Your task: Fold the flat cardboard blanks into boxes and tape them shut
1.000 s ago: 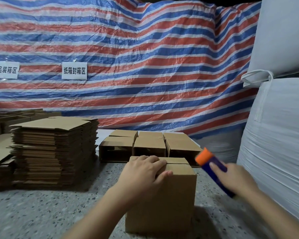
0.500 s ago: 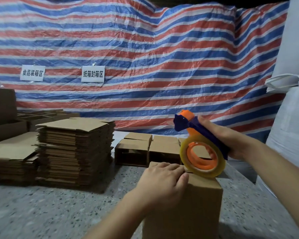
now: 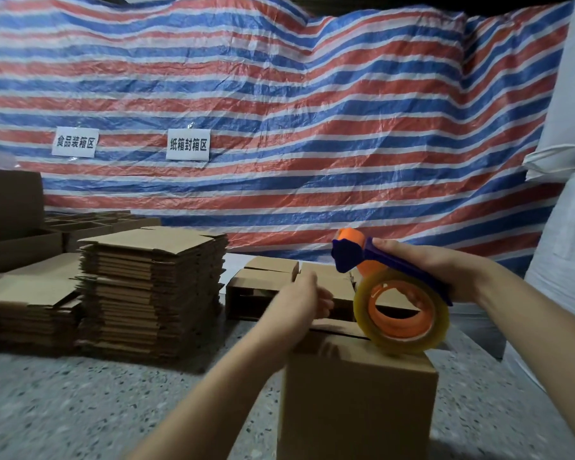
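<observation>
Gripping blue-orange tape dispenser [image 3: 392, 287], right hand [image 3: 445, 270]; left hand [image 3: 296, 310] blurred, fingers unclear, atop matte cardboard box [image 3: 359, 400]

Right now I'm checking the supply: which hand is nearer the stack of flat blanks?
Left. The left hand hovers just right of the stack; the right hand is farther right, holding the tape dispenser.
</observation>
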Available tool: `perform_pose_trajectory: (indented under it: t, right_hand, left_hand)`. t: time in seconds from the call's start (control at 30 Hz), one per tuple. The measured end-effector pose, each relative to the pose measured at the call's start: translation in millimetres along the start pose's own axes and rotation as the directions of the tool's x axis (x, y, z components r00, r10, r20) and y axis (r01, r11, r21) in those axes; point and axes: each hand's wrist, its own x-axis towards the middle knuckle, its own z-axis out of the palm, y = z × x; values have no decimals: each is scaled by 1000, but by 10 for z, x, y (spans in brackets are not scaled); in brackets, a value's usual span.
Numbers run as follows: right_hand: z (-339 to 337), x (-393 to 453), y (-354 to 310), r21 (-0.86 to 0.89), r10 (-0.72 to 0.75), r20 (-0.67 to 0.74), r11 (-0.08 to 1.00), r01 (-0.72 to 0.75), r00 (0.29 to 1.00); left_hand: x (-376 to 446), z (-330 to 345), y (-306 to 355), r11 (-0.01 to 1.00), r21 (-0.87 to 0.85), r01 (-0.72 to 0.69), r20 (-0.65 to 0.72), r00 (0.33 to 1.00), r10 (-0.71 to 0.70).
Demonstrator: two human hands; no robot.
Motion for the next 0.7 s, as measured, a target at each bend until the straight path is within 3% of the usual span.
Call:
perform_pose_trajectory:
  t: [0.07, 0.17, 0.37, 0.47, 0.7]
  right_hand:
    - [-4, 19, -16, -24, -5, 6, 1000, 5, 1000]
    - [-7, 43, -27, -42, -9, 22, 999, 10, 1000]
    - [-17, 79, -30, -77, -25, 54, 997, 29, 998]
    - [-35, 85, -32, -91, -39, 72, 995, 46, 997]
    - [-14, 94, -131, -172, -26, 99, 984, 43, 995]
  left_hand:
    - [62, -72, 100, 960, -252, 123, -51, 989, -140]
    - [95, -132, 202, 924, -335, 183, -29, 979, -204]
    - [38, -66, 370, 929, -265, 257, 18, 965, -262]
    - [9, -40, 431, 945, -237, 224, 14, 974, -227]
    - [24, 47, 175, 987, -146, 63, -217, 972, -94]
